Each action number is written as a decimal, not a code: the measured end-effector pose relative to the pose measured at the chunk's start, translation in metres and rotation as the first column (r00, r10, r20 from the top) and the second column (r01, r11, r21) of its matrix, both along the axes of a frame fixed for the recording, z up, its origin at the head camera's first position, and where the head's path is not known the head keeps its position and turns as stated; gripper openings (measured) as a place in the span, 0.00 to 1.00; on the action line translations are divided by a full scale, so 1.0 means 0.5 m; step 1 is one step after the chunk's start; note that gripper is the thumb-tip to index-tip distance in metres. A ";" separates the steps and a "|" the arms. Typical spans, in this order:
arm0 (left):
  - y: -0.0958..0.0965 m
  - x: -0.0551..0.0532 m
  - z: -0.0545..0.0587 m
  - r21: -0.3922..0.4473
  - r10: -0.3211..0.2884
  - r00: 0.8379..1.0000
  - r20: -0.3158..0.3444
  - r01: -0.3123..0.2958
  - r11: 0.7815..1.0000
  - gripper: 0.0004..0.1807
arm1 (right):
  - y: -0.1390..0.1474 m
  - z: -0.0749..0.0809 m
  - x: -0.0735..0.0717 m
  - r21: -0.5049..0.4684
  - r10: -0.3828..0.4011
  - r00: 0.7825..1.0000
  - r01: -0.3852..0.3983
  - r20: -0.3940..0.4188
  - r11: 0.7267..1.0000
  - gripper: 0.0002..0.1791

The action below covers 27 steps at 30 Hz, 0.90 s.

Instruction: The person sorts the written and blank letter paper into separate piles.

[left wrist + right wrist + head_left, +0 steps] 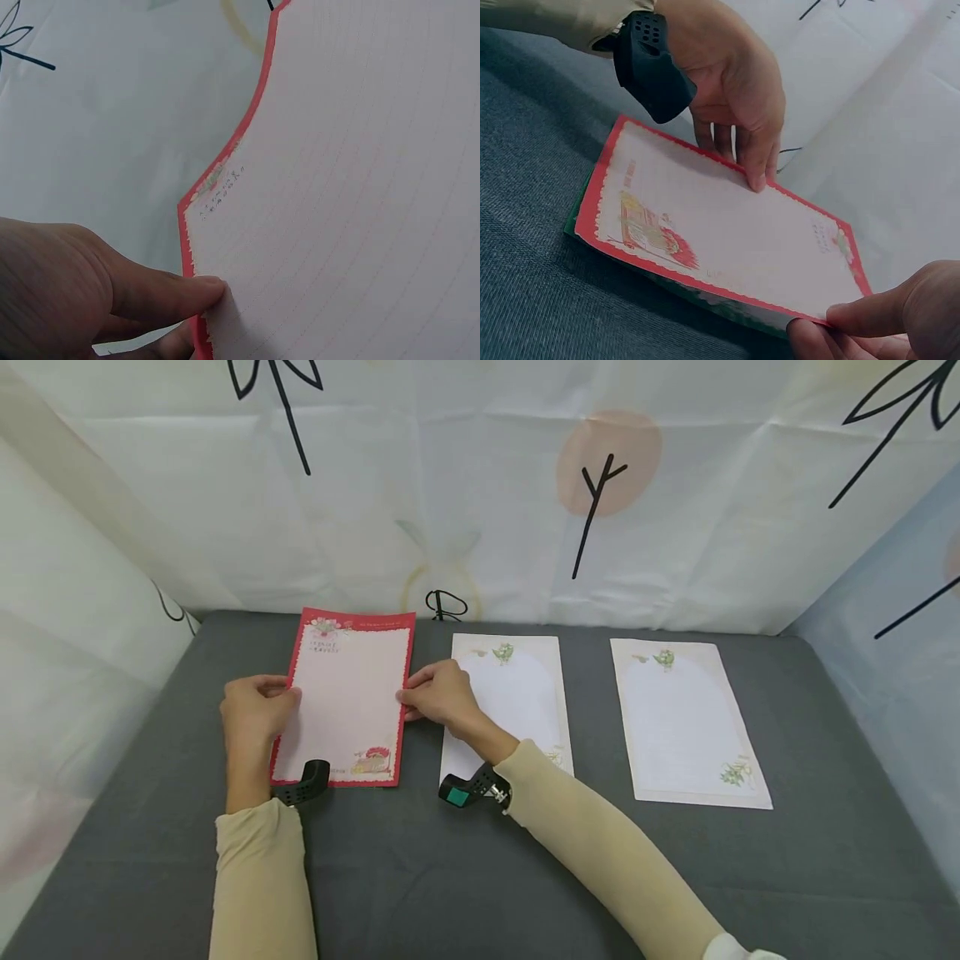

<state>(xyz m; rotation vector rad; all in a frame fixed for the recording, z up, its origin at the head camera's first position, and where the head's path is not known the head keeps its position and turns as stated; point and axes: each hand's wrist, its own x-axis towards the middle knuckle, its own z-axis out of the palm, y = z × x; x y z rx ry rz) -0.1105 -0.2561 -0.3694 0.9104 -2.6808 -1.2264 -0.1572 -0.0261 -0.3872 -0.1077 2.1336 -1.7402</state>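
Note:
A red-bordered sheet of letter paper (347, 693), with flowers printed at its top left and a small drawing at its lower right, is held by both hands. On its left edge the left hand (255, 714) pinches it, thumb on top, as the left wrist view shows of the thumb (199, 292). My right hand (442, 697) pinches the opposite edge between thumb and fingers. In the right wrist view the sheet bows slightly, and a green-edged layer (727, 306) shows beneath it, mostly hidden.
To the right lie two white sheets with green plant prints, the nearer one (510, 685) partly under the right forearm, the other (686, 718) farther right. All are on a grey cloth-covered table (420, 877). A printed white curtain (480, 485) stands behind the far edge.

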 end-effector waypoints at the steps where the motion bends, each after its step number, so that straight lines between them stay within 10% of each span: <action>1: -0.003 0.000 -0.005 -0.015 0.006 1.000 0.003 -0.006 1.000 0.23 | -0.007 -0.003 -0.001 0.019 0.003 1.000 -0.003 -0.004 1.000 0.07; 27: -0.017 -0.006 -0.039 -0.143 0.014 0.998 -0.063 -0.023 0.990 0.23 | -0.032 0.004 -0.007 0.296 0.167 0.975 -0.118 -0.146 0.948 0.11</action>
